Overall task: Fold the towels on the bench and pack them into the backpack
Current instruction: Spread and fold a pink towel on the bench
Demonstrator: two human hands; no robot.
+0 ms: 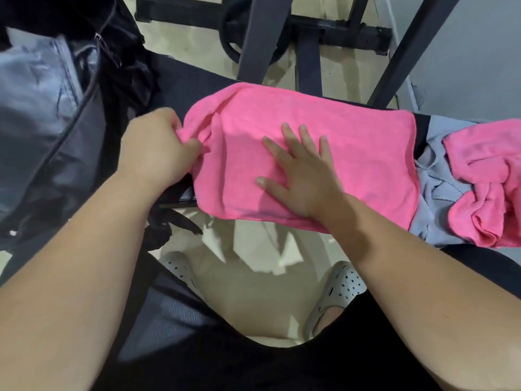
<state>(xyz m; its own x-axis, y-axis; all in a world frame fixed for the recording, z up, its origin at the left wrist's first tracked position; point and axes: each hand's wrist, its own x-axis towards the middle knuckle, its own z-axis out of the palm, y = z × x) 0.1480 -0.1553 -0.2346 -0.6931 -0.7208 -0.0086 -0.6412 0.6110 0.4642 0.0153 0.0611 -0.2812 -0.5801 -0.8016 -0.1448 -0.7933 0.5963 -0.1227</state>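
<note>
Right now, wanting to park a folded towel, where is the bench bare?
Only a dark patch of bench between the backpack and the flat pink towel, plus a thin strip between that towel and the grey cloth. The right end is crowded: a crumpled pink towel lies on the grey cloth.

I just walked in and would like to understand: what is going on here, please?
A person is folding a pink towel on the bench. The left grip pinches its left end, while the right grip presses flat on its middle. The backpack stands open at the left. A second pink towel lies crumpled on a grey cloth at the right.
</note>
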